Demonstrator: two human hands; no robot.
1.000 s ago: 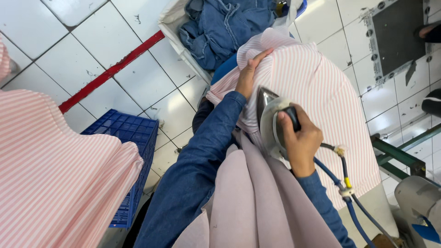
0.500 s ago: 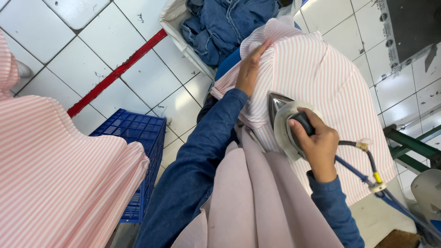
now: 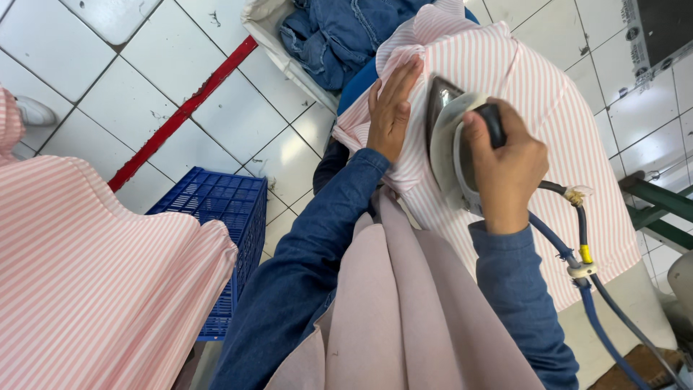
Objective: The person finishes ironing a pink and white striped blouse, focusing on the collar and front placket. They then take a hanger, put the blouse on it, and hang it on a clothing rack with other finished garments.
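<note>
A pink-and-white striped garment lies spread over a padded ironing board. My right hand grips the black handle of a steam iron, whose soleplate rests on the striped cloth. My left hand lies flat on the garment just left of the iron, fingers together, pressing the cloth near a fold. Both arms wear blue denim sleeves. A blue hose and dark cable run from the iron down to the right.
A stack of pink striped cloth fills the lower left. A blue plastic crate stands on the white tiled floor beside a red line. Denim garments sit in a white bin at the top. Plain pink fabric hangs before me.
The iron and my right hand have slid a little along the striped garment. My left hand has shifted on the cloth and now lies flatter beside the iron.
</note>
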